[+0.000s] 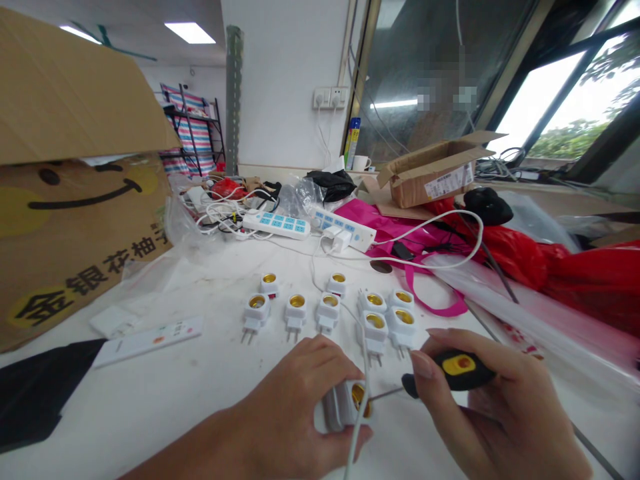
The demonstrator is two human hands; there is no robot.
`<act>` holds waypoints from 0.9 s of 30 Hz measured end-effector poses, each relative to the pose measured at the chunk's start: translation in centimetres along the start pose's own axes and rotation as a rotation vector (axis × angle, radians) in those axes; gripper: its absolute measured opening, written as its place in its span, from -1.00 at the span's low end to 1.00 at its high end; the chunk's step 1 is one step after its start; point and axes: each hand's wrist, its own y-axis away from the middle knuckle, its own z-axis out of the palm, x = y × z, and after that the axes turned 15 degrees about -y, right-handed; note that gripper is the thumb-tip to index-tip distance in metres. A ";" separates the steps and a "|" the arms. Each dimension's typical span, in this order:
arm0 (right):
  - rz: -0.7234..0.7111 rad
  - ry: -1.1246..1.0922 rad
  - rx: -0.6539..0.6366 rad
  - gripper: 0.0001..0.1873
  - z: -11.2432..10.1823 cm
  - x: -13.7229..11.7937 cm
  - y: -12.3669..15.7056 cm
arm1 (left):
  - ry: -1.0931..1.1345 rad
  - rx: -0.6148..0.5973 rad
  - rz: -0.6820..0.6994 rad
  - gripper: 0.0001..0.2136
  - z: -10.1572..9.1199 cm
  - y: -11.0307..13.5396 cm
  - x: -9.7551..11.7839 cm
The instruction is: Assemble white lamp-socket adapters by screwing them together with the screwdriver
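Observation:
My left hand (pixel 310 400) is closed around a white plug-in lamp socket (pixel 340 403) with a gold-coloured threaded opening facing right. Between the fingers and thumb of my right hand (pixel 500 407) is a screwdriver (pixel 463 367) with a black and yellow handle. Its thin metal shaft reaches left, and the tip is at the gold opening of the held socket. A white cable (pixel 364 360) crosses in front of that socket. Beyond my hands stand several more such sockets (pixel 296 312) with two-pin plugs, four of them grouped at the right, near the screwdriver.
Two white power strips (pixel 277 225) and tangled cables lie at the back of the white table (pixel 200 387). A large cardboard box (pixel 85 220) stands left, near a white strip-shaped item (pixel 150 341). Pink fabric (pixel 370 220), red bags (pixel 590 280) and an open carton (pixel 433 170) occupy the right.

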 end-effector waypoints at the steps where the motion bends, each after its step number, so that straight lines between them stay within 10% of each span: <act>1: 0.011 -0.004 0.023 -0.69 0.1 -0.1 0.0 | 0.001 -0.006 -0.002 -0.61 0.0 0.0 0.0; 27: 0.070 -0.236 -0.228 -0.69 0.8 -0.9 -2.2 | 0.055 -0.062 -0.004 -0.67 -0.5 -0.1 -0.1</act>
